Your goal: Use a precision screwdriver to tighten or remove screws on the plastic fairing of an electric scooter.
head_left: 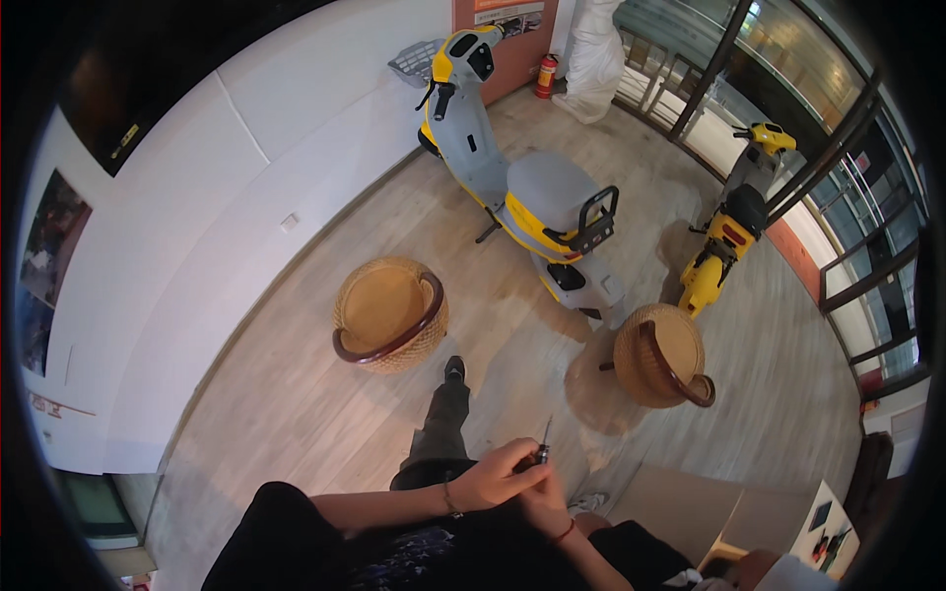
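Note:
Ahead of my body, my left hand (490, 479) and my right hand (545, 504) are brought together around one small tool. It looks like a screwdriver (543, 453), with a dark handle and a thin metal shaft pointing up and away from me. Fingers of the left hand wrap the handle from the left. The right hand closes in from below and the right, and its fingertips are partly hidden. Most of the handle is covered by the hands. A dark band circles my left wrist, a red one my right.
Two woven chairs, one left (382, 307) and one right (674, 347), stand on the wood-look floor. Beyond them is a grey-yellow scooter (557, 197); another yellow scooter (729, 231) is by the glass wall. A white table (845, 504) holding small tools stands lower right.

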Motion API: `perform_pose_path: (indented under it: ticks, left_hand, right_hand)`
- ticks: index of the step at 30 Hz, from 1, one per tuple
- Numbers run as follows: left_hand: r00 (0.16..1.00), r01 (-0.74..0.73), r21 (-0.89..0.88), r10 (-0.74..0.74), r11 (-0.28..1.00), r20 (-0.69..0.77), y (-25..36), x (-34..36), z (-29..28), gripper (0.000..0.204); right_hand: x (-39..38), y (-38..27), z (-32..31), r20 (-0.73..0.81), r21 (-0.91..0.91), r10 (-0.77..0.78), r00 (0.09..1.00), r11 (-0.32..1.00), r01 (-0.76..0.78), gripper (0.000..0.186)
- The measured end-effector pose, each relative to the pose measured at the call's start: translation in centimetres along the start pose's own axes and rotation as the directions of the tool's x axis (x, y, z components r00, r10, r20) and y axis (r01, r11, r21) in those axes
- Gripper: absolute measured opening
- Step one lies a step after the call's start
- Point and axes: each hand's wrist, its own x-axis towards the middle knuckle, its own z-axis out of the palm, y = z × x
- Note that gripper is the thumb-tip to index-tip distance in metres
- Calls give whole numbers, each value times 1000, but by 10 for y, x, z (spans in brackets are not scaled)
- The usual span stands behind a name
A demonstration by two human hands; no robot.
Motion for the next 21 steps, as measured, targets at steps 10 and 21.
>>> perform_pose_path:
  ticks: [10, 21]
  left_hand:
    - [968, -194, 304, 132, 933, 212, 51, 192, -154, 31]
    - [985, -86, 303, 36, 949, 169, 41, 350, -238, 30]
  right_hand:
    - [212, -95, -11, -217, -365, -26, 976, 929, -57, 26]
    - [399, -100, -66, -350, 76, 87, 933, 995, -64, 11]
